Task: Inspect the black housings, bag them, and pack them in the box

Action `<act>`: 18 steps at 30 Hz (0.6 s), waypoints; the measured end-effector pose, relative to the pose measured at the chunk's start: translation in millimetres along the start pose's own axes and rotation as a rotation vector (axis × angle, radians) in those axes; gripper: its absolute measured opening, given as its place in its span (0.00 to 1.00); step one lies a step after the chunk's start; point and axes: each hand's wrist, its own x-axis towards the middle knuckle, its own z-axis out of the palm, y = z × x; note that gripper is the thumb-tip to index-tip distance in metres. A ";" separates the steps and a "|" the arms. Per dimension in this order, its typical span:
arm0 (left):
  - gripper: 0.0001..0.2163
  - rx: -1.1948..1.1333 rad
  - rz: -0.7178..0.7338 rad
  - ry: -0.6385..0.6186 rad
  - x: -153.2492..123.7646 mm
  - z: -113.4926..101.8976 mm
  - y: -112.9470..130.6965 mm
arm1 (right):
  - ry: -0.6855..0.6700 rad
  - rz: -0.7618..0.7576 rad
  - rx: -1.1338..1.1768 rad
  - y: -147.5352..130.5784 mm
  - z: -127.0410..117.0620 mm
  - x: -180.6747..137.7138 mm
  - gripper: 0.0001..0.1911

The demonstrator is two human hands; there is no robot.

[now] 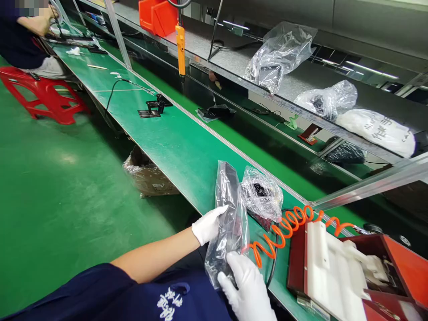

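Note:
A long clear plastic bag (230,223) with a dark flat part inside lies slantwise across the bench's front edge, before my body. My left hand (207,226), in a white glove, grips its left side, thumb on top and the other fingers hidden beneath. My right hand (245,287), also gloved in white, holds the bag's near end, thumb and forefinger on the film with a gap between their tips. Just beyond, a crumpled clear bag (262,196) with small black pieces rests on the green bench.
An orange coiled air hose (277,240) runs to the red and white fixture (334,272) at right. A black bracket (155,107) stands farther along the bench (174,147). An orange electric screwdriver (180,49) hangs above. At far left a person sits on a red stool (43,98).

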 end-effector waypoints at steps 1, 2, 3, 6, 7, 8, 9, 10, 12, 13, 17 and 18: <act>0.08 0.005 -0.004 -0.012 -2.1 -3.4 -3.2 | 0.016 0.013 0.030 -2.7 7.1 -3.0 0.19; 0.09 0.020 0.014 -0.028 -4.9 -6.4 -7.1 | 0.021 0.027 0.054 -4.7 13.5 -8.4 0.19; 0.10 0.040 0.055 -0.048 -8.2 -8.7 -11.4 | 0.016 0.039 0.062 -5.7 19.2 -16.0 0.19; 0.16 0.136 0.287 -0.126 -20.1 -7.8 -22.6 | -0.012 0.118 -0.043 -4.2 33.1 -44.2 0.19; 0.18 0.198 0.360 -0.159 -23.8 -5.0 -24.7 | -0.016 0.175 -0.104 -2.7 37.3 -52.2 0.23; 0.20 0.275 0.415 -0.190 -27.0 -1.5 -26.0 | -0.014 0.231 -0.157 -1.1 41.5 -58.0 0.30; 0.21 0.359 0.455 -0.213 -29.5 2.5 -26.5 | -0.004 0.275 -0.192 0.2 45.3 -61.3 0.36; 0.22 0.443 0.488 -0.222 -31.5 6.8 -26.7 | 0.019 0.303 -0.217 1.0 48.4 -62.1 0.40; 0.24 0.601 0.535 -0.198 -35.0 15.2 -28.3 | 0.114 0.342 -0.283 -0.6 50.1 -58.1 0.41; 0.24 0.674 0.549 -0.173 -37.3 19.2 -30.6 | 0.179 0.355 -0.330 -3.0 48.1 -54.7 0.39; 0.22 1.028 0.505 -0.205 -54.9 35.4 -46.1 | 0.372 0.438 -0.290 -16.2 22.2 -47.3 0.34; 0.21 1.133 0.491 -0.262 -60.5 40.5 -48.6 | 0.399 0.475 -0.178 -18.4 12.8 -48.9 0.33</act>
